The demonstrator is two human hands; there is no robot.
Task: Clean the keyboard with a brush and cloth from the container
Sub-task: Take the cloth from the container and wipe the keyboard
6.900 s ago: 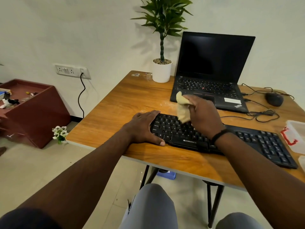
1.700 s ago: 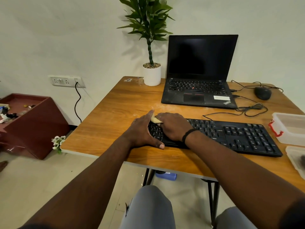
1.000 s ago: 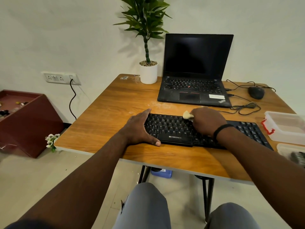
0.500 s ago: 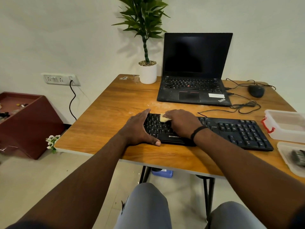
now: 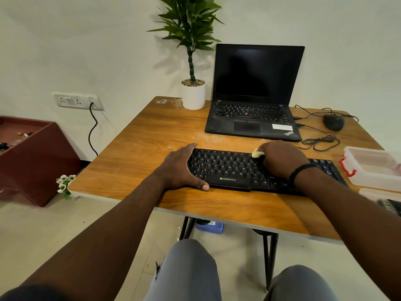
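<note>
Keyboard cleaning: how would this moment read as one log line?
left hand: braces keyboard | right hand: wipes keys with cloth | container: open, right

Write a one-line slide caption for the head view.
Right hand wipes the black keyboard with a balled cloth while the left hand steadies its left end.

The keyboard [image 5: 230, 168] reads "ZEBRONICS"; the laptop [image 5: 253, 124] palm rest reads "ThinkPad".

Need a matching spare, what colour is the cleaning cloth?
Pale yellow cloth, gripped in the right hand; head view.
</note>
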